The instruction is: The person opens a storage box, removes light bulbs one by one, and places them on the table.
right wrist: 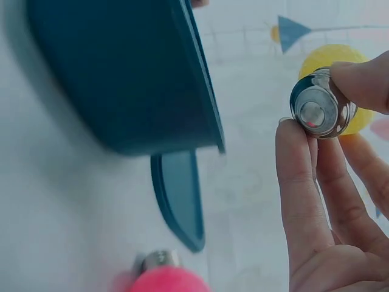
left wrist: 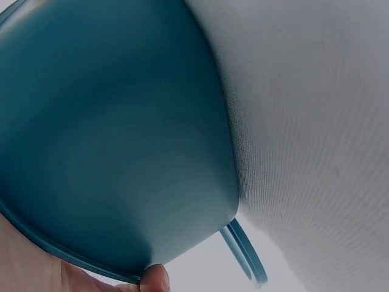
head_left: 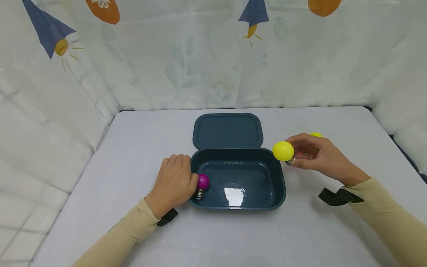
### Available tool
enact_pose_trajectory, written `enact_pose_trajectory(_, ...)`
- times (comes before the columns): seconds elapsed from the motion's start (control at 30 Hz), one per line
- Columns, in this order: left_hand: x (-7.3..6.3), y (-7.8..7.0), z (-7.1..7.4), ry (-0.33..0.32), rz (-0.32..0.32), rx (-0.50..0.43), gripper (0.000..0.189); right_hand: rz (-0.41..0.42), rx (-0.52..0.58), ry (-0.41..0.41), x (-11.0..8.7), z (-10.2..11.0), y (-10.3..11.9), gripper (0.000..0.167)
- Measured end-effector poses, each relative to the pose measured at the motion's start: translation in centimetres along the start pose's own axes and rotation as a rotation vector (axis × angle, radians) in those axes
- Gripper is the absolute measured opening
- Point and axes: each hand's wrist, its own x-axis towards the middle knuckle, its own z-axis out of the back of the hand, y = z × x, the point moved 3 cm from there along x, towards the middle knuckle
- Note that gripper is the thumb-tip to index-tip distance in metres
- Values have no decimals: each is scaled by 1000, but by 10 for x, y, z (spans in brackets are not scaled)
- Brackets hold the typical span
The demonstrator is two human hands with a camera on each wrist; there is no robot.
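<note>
My left hand (head_left: 175,181) grips the left rim of a dark teal plastic box (head_left: 283,185); in the left wrist view a fingertip (left wrist: 155,278) presses under the rim. Inside the box, beside that thumb, a purple light bulb (head_left: 203,181) leans with its screw base down. My right hand (head_left: 317,155) holds a yellow light bulb (head_left: 283,151) just above the box's right corner. Thumb and fingers pinch it at its metal screw base (right wrist: 313,114), as the right wrist view shows.
The box's lid (head_left: 228,130) lies flat behind it. Another yellow bulb (head_left: 316,134) shows partly behind my right hand. A pink bulb (right wrist: 169,281) sits on the white tabletop (head_left: 233,237) in the right wrist view. Printed white cloth (head_left: 207,55) hangs behind the table.
</note>
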Motion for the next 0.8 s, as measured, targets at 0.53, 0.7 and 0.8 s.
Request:
enact_pose_trajectory(0.53, 2, -1, 0, 24, 12, 10, 17, -83, -35, -132, -16, 28, -36, 51)
enact_pose_trajectory(0.7, 2, -1, 0, 23, 9, 16, 17, -148, -50, -152, -24, 35, -51, 52)
enact_pose_trajectory(0.8, 2, -1, 0, 28, 10, 17, 17, -161, -65, -138, -28, 38, -59, 51)
